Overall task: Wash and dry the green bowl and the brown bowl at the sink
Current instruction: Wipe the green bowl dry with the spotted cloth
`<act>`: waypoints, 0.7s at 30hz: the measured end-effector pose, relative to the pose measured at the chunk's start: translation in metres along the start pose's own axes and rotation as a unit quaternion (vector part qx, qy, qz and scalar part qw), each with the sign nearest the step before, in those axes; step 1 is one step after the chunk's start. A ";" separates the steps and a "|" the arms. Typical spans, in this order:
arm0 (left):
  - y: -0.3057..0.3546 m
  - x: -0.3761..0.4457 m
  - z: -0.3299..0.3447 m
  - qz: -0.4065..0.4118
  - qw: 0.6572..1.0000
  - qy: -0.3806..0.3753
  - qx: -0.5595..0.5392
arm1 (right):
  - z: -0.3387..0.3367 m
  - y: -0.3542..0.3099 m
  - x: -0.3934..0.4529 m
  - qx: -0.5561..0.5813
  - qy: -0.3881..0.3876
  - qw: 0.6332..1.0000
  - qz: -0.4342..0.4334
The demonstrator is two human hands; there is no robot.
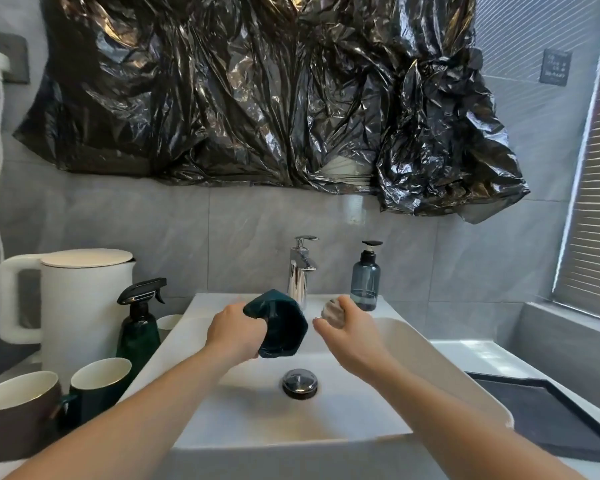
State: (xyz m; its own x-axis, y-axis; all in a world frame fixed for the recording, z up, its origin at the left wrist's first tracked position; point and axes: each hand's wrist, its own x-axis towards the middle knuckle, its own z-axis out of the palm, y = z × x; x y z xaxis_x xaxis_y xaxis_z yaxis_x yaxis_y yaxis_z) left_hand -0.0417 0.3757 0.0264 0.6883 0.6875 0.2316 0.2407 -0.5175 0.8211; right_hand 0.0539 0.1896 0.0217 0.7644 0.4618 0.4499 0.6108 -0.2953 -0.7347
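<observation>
Green bowl [284, 327]: held tilted over the far part of the white sink [447, 368], just below and in front of the chrome tap [300, 268], its opening turned toward the near right. It is gripped at its left rim by the left hand [234, 332], fingers curled round the edge.

Right hand [347, 329]: held just right of the bowl and apart from it, fingers curled round a small greyish wad [332, 311], seemingly a scrubber or sponge; its exact kind cannot be told.

Brown bowl: a brown vessel with a white inside [14, 410] is seen on the worktop at the near left, well apart from the sink, beside a dark green cup [97, 386]. It is judged not yet washed.

Also noted: drain plug [299, 382], no running water discernible, blue soap dispenser [365, 282] at the far right of the sink, dark spray bottle [139, 323] and white kettle [80, 306] at the left.

Step in hand, as judged: scrubbing of the green bowl. The bowl is best kept low over the sink, the rim grip firm since wet glaze is slippery, and the wad worked round the whole inside, then the outside.
</observation>
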 end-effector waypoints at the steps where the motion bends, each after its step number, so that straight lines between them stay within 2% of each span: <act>1: 0.002 -0.005 -0.002 -0.049 0.996 -0.025 -0.069 | 0.002 -0.005 -0.004 0.047 -0.017 0.999 0.021; 3: 0.007 -0.016 -0.007 -0.132 0.971 -0.073 -0.185 | 0.004 -0.015 -0.014 0.145 -0.036 0.988 0.045; 5: 0.012 -0.029 -0.012 -0.174 0.949 -0.109 -0.241 | 0.008 -0.023 -0.024 0.189 -0.028 0.980 0.046; 8: 0.012 -0.042 -0.015 -0.189 0.931 -0.130 -0.282 | 0.014 -0.021 -0.035 0.107 0.016 0.994 0.013; 11: 0.008 -0.048 -0.012 -0.195 0.923 -0.131 -0.305 | 0.016 -0.016 -0.043 0.082 0.040 0.996 -0.018; 16: 0.005 -0.052 -0.011 -0.184 0.931 -0.107 -0.295 | 0.013 -0.023 -0.049 0.057 0.078 0.991 -0.095; 21: 0.005 -0.054 -0.013 -0.158 0.944 -0.098 -0.271 | 0.016 -0.030 -0.049 -0.055 0.105 0.977 -0.177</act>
State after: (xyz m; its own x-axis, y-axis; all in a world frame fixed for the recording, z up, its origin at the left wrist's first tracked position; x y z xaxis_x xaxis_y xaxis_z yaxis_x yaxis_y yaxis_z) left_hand -0.0864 0.3419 0.0246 0.7667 0.6292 -0.1278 0.1067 0.0715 0.9917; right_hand -0.0052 0.1897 0.0137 0.5194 0.3725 0.7691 0.8544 -0.2422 -0.4597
